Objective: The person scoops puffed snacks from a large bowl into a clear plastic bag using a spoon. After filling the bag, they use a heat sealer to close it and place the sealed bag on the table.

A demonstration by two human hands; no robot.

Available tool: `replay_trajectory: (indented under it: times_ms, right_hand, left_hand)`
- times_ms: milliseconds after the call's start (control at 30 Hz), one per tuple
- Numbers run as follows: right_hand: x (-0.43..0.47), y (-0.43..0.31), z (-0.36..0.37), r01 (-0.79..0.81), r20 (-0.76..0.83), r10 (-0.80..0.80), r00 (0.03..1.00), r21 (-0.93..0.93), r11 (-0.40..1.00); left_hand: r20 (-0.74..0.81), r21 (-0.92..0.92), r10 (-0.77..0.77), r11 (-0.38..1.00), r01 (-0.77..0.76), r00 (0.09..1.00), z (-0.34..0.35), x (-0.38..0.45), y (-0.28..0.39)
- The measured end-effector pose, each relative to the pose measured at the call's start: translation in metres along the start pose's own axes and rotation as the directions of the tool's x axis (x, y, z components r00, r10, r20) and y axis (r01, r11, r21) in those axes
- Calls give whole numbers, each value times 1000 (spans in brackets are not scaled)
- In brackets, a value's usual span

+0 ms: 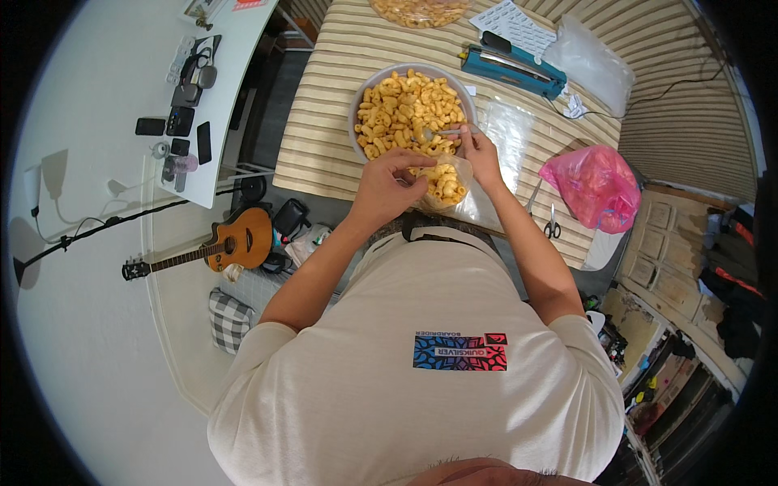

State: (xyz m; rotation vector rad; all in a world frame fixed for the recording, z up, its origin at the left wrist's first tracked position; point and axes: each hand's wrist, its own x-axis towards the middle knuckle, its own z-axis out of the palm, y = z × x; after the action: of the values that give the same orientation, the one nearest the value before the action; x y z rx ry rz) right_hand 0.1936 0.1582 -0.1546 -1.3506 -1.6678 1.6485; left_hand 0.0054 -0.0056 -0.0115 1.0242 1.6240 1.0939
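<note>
A grey round basin (354, 115) full of yellow-orange curled macaroni snacks (401, 100) stands on a striped cloth. My right hand (481, 155), at the basin's right edge, grips the handle of a metal spoon (447, 132), whose bowl lies among the snacks. Just below the basin, my left hand (392, 185) pinches the rim of a clear plastic bag (465, 172) that is partly filled with the same snacks. Flat clear plastic bags (509, 136) lie to the right, partly beneath my right forearm.
A blue heat sealer (513, 70) with a cord, a sheet of printed labels (516, 27) and a large clear plastic bag (592, 64) lie at the back right. Nearer are a pink plastic bag (598, 188) and black-handled scissors (552, 228). Another bag of snacks (419, 12) lies behind the basin.
</note>
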Motion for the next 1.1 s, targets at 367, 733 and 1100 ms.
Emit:
replay_trajectory:
  times_ms: [367, 733, 1100]
  right_hand:
    - [2, -12, -16, -122, -86, 142, 986, 200, 972]
    - [-42, -134, -61, 93, -110, -69, 992, 236, 967]
    - [-54, -130, -74, 307, -239, -321, 916, -95, 947]
  left_hand:
    - [5, -29, -25, 999, 25, 1000, 1, 2, -1]
    - [7, -46, -12, 999, 12, 1000, 2, 6, -4]
    - [-6, -70, -15, 997, 15, 1000, 3, 6, -9]
